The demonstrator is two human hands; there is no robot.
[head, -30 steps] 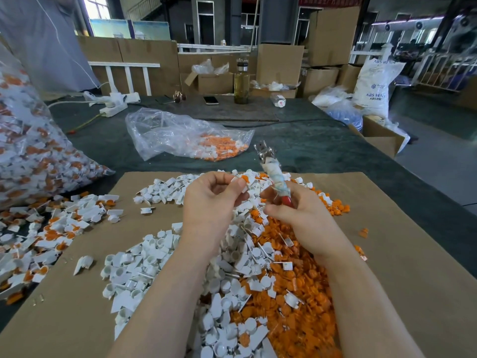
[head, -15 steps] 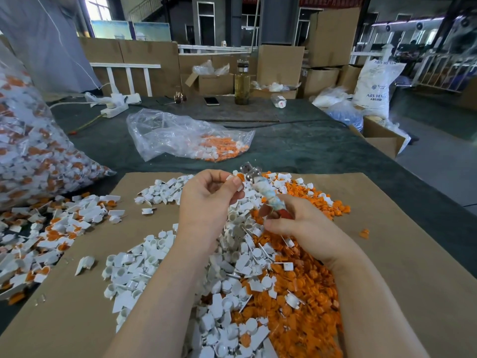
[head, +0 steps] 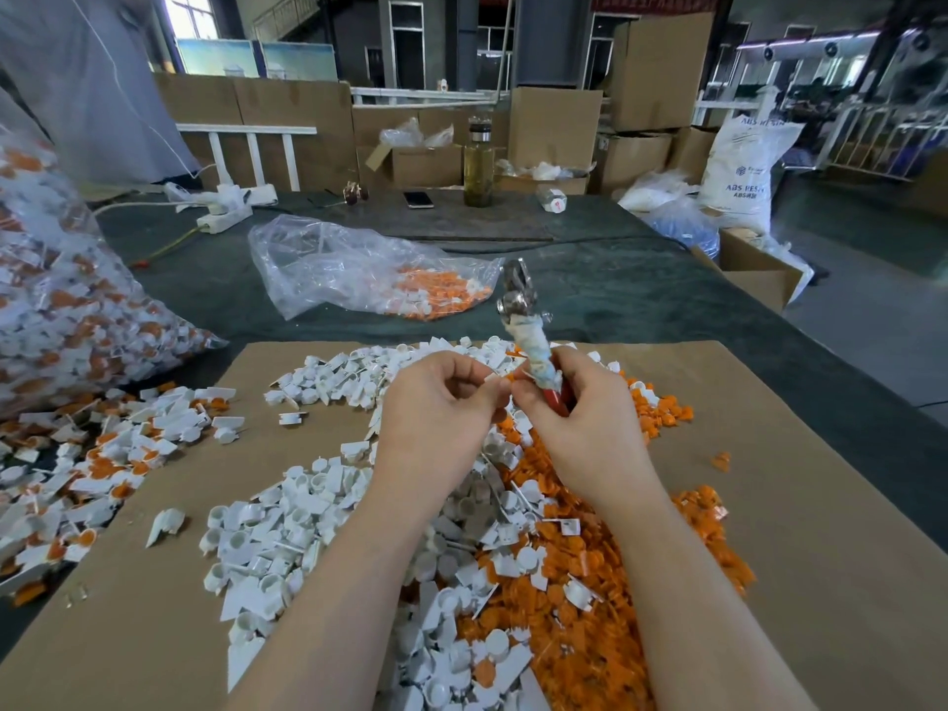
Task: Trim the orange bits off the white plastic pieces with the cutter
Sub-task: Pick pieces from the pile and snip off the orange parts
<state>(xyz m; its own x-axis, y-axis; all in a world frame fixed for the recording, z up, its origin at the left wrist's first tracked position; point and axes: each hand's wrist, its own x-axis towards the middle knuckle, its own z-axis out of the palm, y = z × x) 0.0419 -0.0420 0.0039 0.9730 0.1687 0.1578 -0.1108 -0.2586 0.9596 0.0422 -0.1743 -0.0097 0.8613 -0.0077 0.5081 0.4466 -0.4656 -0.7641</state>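
My right hand (head: 582, 423) grips the cutter (head: 528, 336) by its tape-wrapped, red-tipped handles, its metal jaws pointing up and away. My left hand (head: 436, 418) pinches a small white plastic piece (head: 493, 378) between thumb and fingertips, right beside my right thumb. Below both hands a heap of white plastic pieces (head: 287, 536) spreads across the brown cardboard sheet (head: 821, 556), with a heap of orange bits (head: 590, 608) to its right.
A large clear bag of untrimmed pieces (head: 61, 310) bulges at the left, with loose ones (head: 102, 454) spilled beside it. A smaller clear bag (head: 369, 272) with orange bits lies behind the cardboard. A bottle (head: 478, 164), phone (head: 418, 199) and power strip (head: 225, 218) sit farther back.
The cutter dipped left to the piece in my left hand half a second ago. Now it stands upright again, and both hands have drawn close together.
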